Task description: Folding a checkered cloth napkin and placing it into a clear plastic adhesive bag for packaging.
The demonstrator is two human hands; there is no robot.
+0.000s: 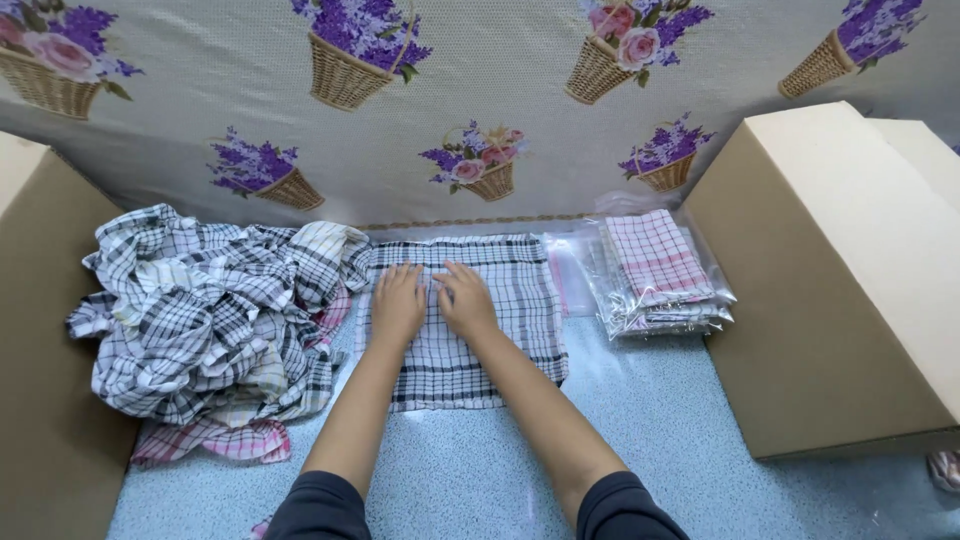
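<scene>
Directly beneath both palms: black-and-white checked square cloth (462, 318); left hand (398, 302), right hand (466, 300) flat, seemingly ungripping, equally near.

A cloth (462, 322) is laid flat on the table (660, 440), at the middle. Both hands are set on its upper half, the left hand (397, 303) just beside the right hand (466, 300), thumbs nearly touching. A heap (210, 310) of loose cloths is piled to the left, its edge overlapping the flat cloth's left side. Left of the heap a box (40, 400) is stood. To the right of the cloth, a stack of bagged cloths (655, 275) is placed, with what may be empty bags (562, 270) lying between. Further right a second box (850, 290) is set. A curtain (480, 100) is hung behind everything.
</scene>
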